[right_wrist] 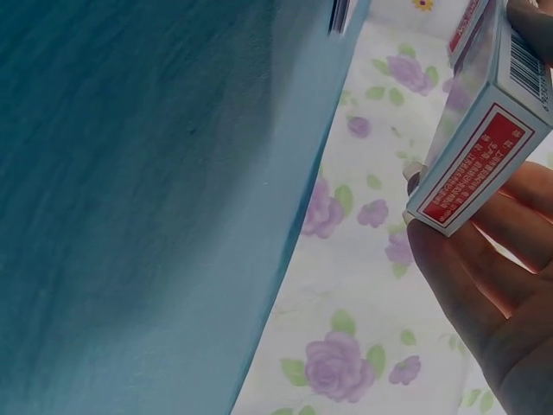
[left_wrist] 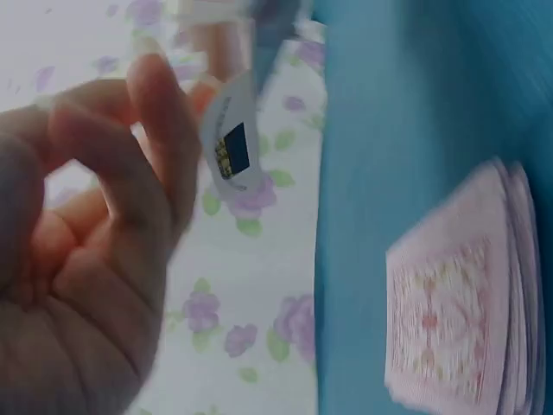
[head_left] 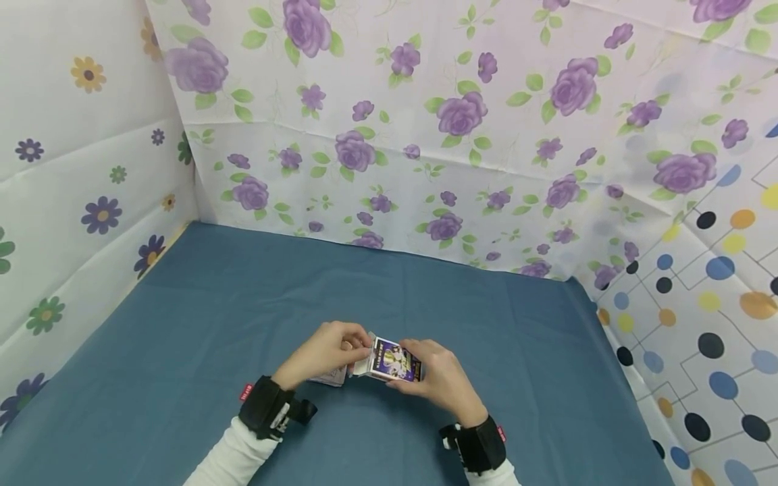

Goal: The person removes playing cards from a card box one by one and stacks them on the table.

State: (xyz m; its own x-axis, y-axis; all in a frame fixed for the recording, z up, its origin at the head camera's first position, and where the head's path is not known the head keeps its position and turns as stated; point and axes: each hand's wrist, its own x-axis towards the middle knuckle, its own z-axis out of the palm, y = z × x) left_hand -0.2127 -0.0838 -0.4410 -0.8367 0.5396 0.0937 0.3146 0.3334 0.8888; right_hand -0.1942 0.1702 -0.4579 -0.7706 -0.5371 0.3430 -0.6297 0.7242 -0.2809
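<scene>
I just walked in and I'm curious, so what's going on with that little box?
Someone is busy with a small card box. Their right hand holds it, and their left hand is at the end where a white flap sticks out. A stack of cards with pink patterned backs lies on the blue cloth, close to the left hand. I can't tell whether anything is inside the box.

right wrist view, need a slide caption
A person's right grip holds a small white cardboard box with a red printed panel, purple-flowered white cloth behind.
</scene>
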